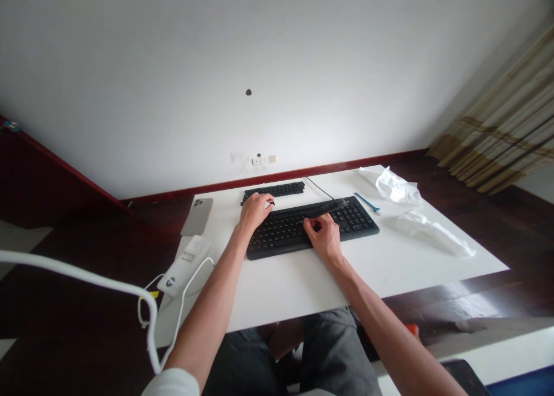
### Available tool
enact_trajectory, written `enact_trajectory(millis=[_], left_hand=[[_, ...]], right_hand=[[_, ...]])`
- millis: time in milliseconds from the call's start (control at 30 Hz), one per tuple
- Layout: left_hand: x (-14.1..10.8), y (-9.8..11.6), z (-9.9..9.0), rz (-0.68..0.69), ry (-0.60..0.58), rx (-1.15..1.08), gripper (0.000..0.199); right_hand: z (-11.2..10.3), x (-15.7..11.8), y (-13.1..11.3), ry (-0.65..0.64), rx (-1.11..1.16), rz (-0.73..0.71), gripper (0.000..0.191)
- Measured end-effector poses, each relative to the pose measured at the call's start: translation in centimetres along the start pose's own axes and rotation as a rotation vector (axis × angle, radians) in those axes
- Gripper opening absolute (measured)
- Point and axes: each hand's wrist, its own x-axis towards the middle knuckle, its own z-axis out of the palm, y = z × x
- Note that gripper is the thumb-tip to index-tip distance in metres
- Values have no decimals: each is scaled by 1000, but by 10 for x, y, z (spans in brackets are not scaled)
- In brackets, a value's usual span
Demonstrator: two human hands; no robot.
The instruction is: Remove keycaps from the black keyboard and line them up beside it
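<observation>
A black keyboard (281,246) lies on the white table, its cable running off at the back. My right hand (326,237) is closed over the middle of it, around a long black tool (326,209) that slants across the keys. Whether its far end is a brush is hard to tell. At the keyboard's far left edge, my left hand (255,212) pinches a small black piece that looks like a keycap (272,203). Behind the keyboard, rows of loose black keycaps (281,189) are laid out, partly hidden by my left hand.
On the white table (277,303), a phone (197,216) lies at the left, near a white device (186,263) with a white cable (108,280). A blue stick-like tool (367,203) lies right of the keyboard. Crumpled clear plastic (396,187) is at the right. The wall stands behind.
</observation>
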Motion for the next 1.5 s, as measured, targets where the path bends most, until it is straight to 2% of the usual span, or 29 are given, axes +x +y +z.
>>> enact_trajectory(millis=[167, 433, 633, 867, 1500], left_hand=[[7, -1, 10, -39, -26, 67, 16], [11, -7, 20, 40, -11, 92, 20], [12, -13, 20, 46, 66, 121, 18], [12, -19, 21, 0, 99, 155, 17], [13, -17, 24, -106, 106, 155, 11]], right_hand=[[1, 0, 1, -7, 31, 17, 29], [0, 0, -1, -17, 37, 23, 30], [0, 0, -3, -18, 32, 25, 31], [-1, 0, -4, -30, 28, 47, 30], [-2, 0, -6, -34, 32, 50, 30]])
